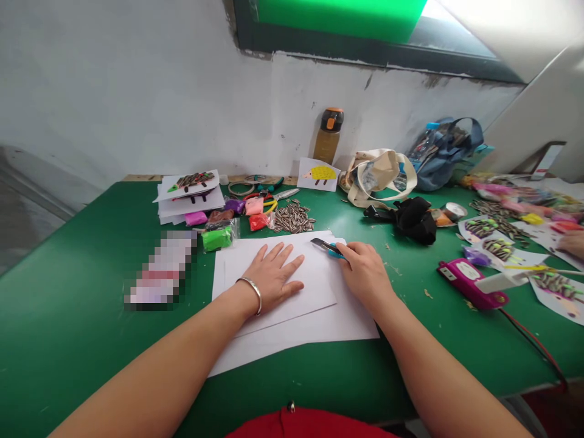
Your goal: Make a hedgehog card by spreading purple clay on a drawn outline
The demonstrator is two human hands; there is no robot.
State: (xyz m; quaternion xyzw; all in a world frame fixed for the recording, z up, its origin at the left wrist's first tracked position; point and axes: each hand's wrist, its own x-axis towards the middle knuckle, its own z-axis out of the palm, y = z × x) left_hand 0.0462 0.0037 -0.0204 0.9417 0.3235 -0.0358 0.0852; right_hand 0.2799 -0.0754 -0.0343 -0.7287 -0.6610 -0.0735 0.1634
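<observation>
White sheets of paper lie on the green table in front of me, a smaller one on top of a larger one. My left hand lies flat on the upper sheet with its fingers spread, a silver bangle at the wrist. My right hand is closed around a utility knife with a blue and black body, at the right edge of the sheets. The knife's dark tip points left over the paper. Beyond the sheets sits a pile of striped sunflower seeds.
Clay packets, pliers and scissors are behind the paper. A blurred phone-like object lies left. Toward the right are a black cloth, a magenta device and another person's hand. A bottle stands by the wall.
</observation>
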